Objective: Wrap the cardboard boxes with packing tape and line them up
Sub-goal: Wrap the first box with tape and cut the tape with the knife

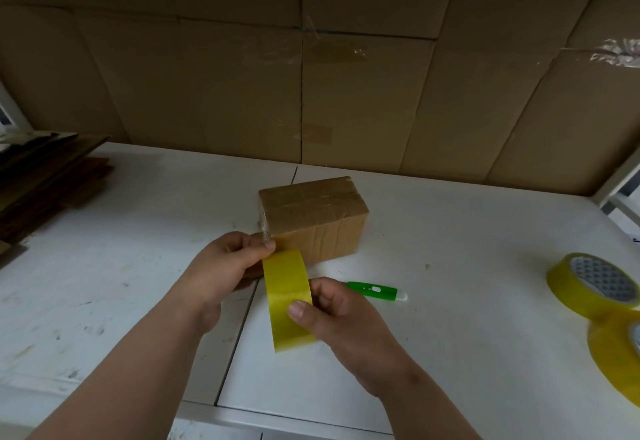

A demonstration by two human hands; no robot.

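right hand grips yellow tape roll held edge-on, thumb on outer face. left hand pinches roll's top edge at near left corner of cardboard box, fingers curled. green utility knife lies on white table just right of right hand. two spare tape rolls at right edge, overlapping. box stands mid-table, glossy tape across its top. flattened cardboard stack far left; cardboard sheets line back wall.

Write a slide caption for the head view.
Both hands hold a yellow tape roll before a taped cardboard box.
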